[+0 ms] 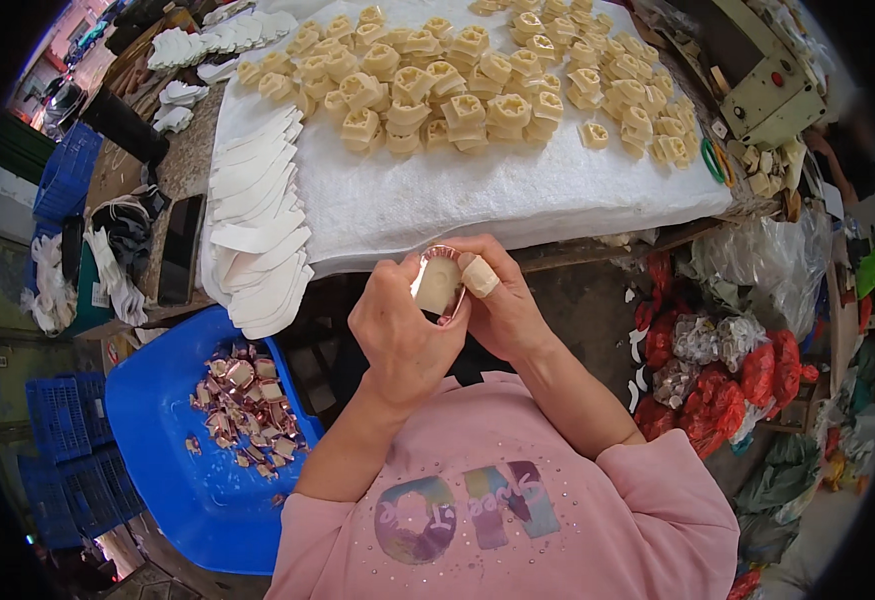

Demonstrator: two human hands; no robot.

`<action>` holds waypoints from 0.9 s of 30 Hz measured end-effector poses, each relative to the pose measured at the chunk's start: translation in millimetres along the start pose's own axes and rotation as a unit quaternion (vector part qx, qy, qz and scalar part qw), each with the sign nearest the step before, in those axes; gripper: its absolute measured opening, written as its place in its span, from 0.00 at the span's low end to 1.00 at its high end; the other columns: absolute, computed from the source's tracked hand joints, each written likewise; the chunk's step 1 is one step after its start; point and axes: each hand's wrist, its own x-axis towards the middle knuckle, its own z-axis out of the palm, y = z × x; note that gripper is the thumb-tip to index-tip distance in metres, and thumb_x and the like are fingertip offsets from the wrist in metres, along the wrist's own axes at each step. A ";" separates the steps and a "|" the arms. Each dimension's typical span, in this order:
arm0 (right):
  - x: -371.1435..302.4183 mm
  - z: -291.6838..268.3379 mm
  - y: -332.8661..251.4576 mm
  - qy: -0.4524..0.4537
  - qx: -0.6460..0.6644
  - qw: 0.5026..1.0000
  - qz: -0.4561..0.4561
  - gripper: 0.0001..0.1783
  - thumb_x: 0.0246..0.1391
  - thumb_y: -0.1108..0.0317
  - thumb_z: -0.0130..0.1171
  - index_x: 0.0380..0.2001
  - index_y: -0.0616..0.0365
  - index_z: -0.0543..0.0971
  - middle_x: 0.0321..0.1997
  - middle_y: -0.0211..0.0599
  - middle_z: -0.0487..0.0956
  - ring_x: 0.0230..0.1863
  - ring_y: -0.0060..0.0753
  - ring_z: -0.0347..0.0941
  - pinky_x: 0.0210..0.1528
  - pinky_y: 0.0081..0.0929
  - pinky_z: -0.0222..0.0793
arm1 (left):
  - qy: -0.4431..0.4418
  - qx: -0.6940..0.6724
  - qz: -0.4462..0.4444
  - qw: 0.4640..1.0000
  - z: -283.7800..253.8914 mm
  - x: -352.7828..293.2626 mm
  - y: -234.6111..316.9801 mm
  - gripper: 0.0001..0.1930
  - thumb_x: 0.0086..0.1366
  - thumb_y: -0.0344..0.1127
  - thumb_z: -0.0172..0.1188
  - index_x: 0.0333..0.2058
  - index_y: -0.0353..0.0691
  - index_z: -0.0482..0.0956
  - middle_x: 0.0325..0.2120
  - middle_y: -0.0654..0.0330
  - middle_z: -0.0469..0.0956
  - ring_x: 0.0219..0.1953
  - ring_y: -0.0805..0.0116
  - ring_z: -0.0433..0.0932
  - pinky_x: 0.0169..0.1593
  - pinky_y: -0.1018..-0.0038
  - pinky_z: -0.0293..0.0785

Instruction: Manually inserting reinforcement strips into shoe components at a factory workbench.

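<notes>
Shiny-rimmed piece (438, 286) sits in both hands (397, 318) (505, 302) near the cloth's edge (557, 230).

The left forearm (359, 440) and right forearm (582, 390) converge inward and forward, bringing the left hand (404, 315) and right hand (507, 305) close together, with fingers curled in a two-handed grip.

Left hand (404, 325) and right hand (509, 305) hold piece (438, 284) (shiny-rimmed)

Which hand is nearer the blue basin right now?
Left. The left hand is right of the blue basin, apart from it; the right hand is farther right, beyond the left.
</notes>
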 end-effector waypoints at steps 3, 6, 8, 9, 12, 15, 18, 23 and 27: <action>-1.6 9.3 3.5 0.040 -0.328 0.935 -0.126 0.11 0.60 0.69 0.44 0.43 0.60 0.72 0.38 0.33 0.74 0.39 0.21 0.69 0.43 0.21 0.66 | 0.008 0.003 -0.001 1.000 -1.6 -3.2 -3.4 0.25 0.36 0.28 0.71 0.34 0.33 0.69 0.21 0.56 0.68 0.21 0.59 0.73 0.22 0.70 0.70; 4.2 11.7 12.0 0.058 -0.369 0.916 -0.147 0.11 0.60 0.69 0.44 0.43 0.61 0.72 0.37 0.33 0.74 0.38 0.21 0.68 0.42 0.21 0.66 | 0.002 0.008 -0.017 1.000 -5.9 -2.2 -8.6 0.25 0.37 0.28 0.72 0.34 0.34 0.67 0.22 0.55 0.70 0.21 0.60 0.74 0.24 0.71 0.71; 7.8 6.3 16.7 0.045 -0.275 0.956 -0.087 0.12 0.60 0.70 0.45 0.44 0.61 0.71 0.38 0.34 0.74 0.39 0.22 0.69 0.42 0.21 0.66 | -0.009 0.022 -0.035 0.999 -9.0 0.0 -11.2 0.25 0.39 0.29 0.73 0.34 0.34 0.66 0.23 0.54 0.72 0.22 0.61 0.75 0.27 0.72 0.72; 7.5 8.8 17.8 0.031 -0.233 0.968 -0.083 0.12 0.59 0.70 0.46 0.45 0.61 0.70 0.38 0.34 0.74 0.39 0.22 0.70 0.42 0.22 0.67 | -0.014 0.022 -0.039 0.999 -11.0 0.2 -12.6 0.25 0.39 0.29 0.73 0.34 0.34 0.66 0.23 0.54 0.72 0.23 0.62 0.75 0.27 0.72 0.72; 6.7 15.7 15.5 0.001 -0.285 0.952 -0.108 0.14 0.59 0.68 0.49 0.47 0.62 0.69 0.38 0.34 0.75 0.39 0.22 0.70 0.42 0.23 0.68 | -0.015 -0.007 -0.060 0.998 -13.4 -5.0 -19.4 0.25 0.40 0.29 0.72 0.35 0.33 0.66 0.24 0.54 0.73 0.24 0.64 0.76 0.28 0.73 0.73; 12.6 18.9 19.3 -0.017 -0.381 0.915 -0.129 0.16 0.60 0.64 0.49 0.47 0.62 0.69 0.38 0.34 0.75 0.38 0.22 0.70 0.42 0.24 0.68 | -0.009 -0.043 -0.094 0.995 -17.8 -7.2 -25.9 0.26 0.40 0.28 0.72 0.36 0.33 0.66 0.26 0.54 0.74 0.27 0.68 0.77 0.30 0.75 0.73; 27.4 11.0 21.3 -0.030 -0.364 0.929 -0.060 0.20 0.62 0.57 0.47 0.47 0.63 0.70 0.36 0.33 0.74 0.35 0.21 0.69 0.40 0.23 0.68 | -0.004 -0.057 -0.133 0.989 -21.8 -10.0 -42.1 0.24 0.42 0.28 0.71 0.36 0.33 0.67 0.27 0.54 0.75 0.28 0.71 0.77 0.31 0.77 0.74; 64.4 0.9 19.0 -0.035 -0.370 0.928 -0.040 0.19 0.62 0.58 0.45 0.46 0.63 0.72 0.34 0.31 0.74 0.32 0.20 0.66 0.37 0.21 0.65 | 0.035 -0.026 -0.255 0.966 -60.6 -18.0 -83.2 0.19 0.48 0.27 0.66 0.39 0.35 0.71 0.29 0.57 0.76 0.30 0.72 0.76 0.33 0.77 0.73; 89.7 9.9 35.9 -0.063 -0.518 0.849 -0.087 0.14 0.49 0.76 0.55 0.42 0.57 0.74 0.35 0.36 0.73 0.34 0.31 0.68 0.39 0.26 0.64 | 0.068 0.206 -0.277 0.936 -116.8 -47.0 -131.5 0.16 0.51 0.27 0.62 0.39 0.34 0.73 0.37 0.53 0.71 0.41 0.60 0.71 0.46 0.69 0.67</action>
